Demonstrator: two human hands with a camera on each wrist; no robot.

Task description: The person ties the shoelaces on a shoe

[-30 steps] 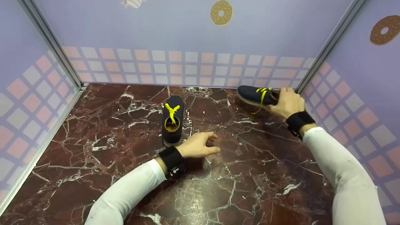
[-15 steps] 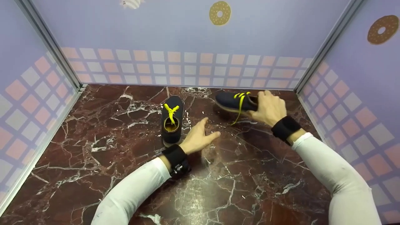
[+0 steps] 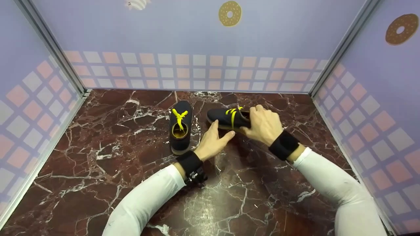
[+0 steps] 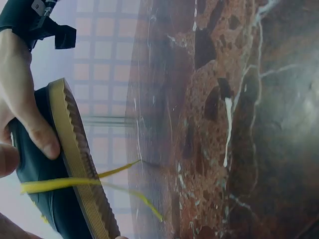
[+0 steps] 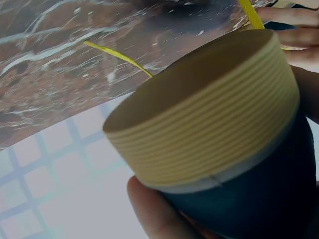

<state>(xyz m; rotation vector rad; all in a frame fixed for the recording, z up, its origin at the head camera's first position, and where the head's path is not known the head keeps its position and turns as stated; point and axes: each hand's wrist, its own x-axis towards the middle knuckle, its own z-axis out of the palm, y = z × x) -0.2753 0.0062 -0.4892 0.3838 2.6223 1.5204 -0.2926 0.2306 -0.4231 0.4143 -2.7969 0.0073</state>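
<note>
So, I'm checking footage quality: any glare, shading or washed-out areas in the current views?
Head view: glare low centre on the red marbled surface; left wrist: pale shine on it, frame right; right wrist: checked wall washed out, navy shoe with yellow laces shaded underneath.

Shoe (image 3: 220,114) partly behind right grip (image 3: 265,126)

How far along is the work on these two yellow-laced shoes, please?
Done, it seems: one tan-soled navy shoe stands on the red marbled surface, its flat yellow lace tied in a bow. In hand: the right hand holds the matching navy shoe raised; the left hand is open near that shoe's toe. Probably left: setting it down and tying its dangling yellow lace.
</note>
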